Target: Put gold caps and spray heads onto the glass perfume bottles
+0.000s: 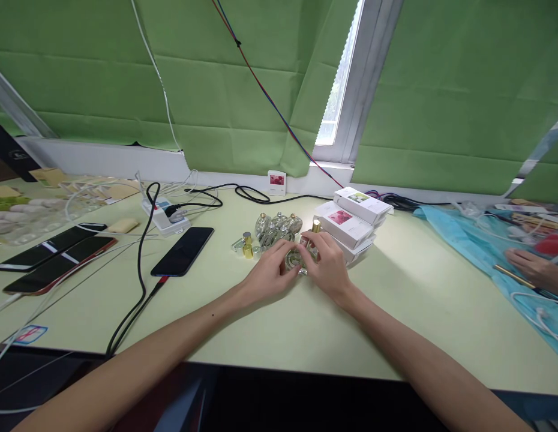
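Both of my hands meet at the middle of the table around a clear glass perfume bottle (pixel 294 259). My left hand (pixel 274 264) has its fingers curled against the bottle's left side. From the right, my right hand (pixel 326 261) closes on the same bottle, its fingers partly covering it. A shiny gold cap (pixel 315 225) shows just beyond my right fingers; I cannot tell what it sits on. Behind my hands stand several similar glass bottles (pixel 279 227) in a cluster. Loose gold and silver caps (pixel 247 247) are to the left of them.
White boxes (pixel 344 222) are stacked at the right, and a small box (pixel 276 182) stands by the wall. A black phone (pixel 183 251) and a power strip (pixel 166 219) with cables are on the left. Another person's hand (pixel 537 270) is over blue cloth (pixel 463 234) at far right.
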A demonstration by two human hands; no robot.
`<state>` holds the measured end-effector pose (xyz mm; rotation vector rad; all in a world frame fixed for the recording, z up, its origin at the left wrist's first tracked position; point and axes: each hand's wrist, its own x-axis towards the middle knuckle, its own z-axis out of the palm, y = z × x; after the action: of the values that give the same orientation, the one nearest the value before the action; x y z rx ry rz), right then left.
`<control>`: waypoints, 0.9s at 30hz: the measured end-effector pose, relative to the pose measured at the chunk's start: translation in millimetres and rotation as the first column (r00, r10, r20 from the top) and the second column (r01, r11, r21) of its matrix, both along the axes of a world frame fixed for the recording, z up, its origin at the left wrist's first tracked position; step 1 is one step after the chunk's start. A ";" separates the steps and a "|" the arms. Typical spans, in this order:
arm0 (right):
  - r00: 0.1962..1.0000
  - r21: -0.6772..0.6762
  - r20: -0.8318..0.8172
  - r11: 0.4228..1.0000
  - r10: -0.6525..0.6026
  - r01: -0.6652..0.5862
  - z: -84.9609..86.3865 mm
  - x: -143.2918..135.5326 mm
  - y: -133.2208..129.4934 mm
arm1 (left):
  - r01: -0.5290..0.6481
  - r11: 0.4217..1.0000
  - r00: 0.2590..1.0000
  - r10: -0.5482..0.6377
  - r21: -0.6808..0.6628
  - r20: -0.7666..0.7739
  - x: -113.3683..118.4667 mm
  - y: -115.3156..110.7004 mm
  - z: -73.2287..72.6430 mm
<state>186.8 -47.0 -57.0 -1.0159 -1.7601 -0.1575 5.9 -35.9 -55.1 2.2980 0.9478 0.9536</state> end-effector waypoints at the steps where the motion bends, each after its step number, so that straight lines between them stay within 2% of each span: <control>1: 1.000 0.002 -0.004 1.000 0.002 -0.002 0.0 -0.1 0.1 | 0.002 1.000 1.000 -0.002 0.001 -0.001 -0.1 -0.1 0.1; 8: 1.000 -0.034 -0.007 0.999 -0.012 0.012 2.1 -3.0 -3.8 | 0.002 1.000 1.000 -0.002 -0.002 -0.018 0.0 -0.3 1.1; 18: 1.000 0.003 0.006 1.000 0.001 -0.001 0.6 -2.6 -2.5 | -0.005 1.000 0.999 0.005 -0.004 -0.043 -0.2 -0.9 3.5; 27: 1.000 -0.031 -0.009 1.000 0.002 -0.002 0.5 -1.3 -1.4 | -0.006 1.000 0.999 0.005 -0.001 -0.048 -1.6 -0.3 2.6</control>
<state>185.5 -48.4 -56.6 -1.0357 -1.7601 -0.1242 4.4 -36.2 -52.5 2.3278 0.9746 0.9034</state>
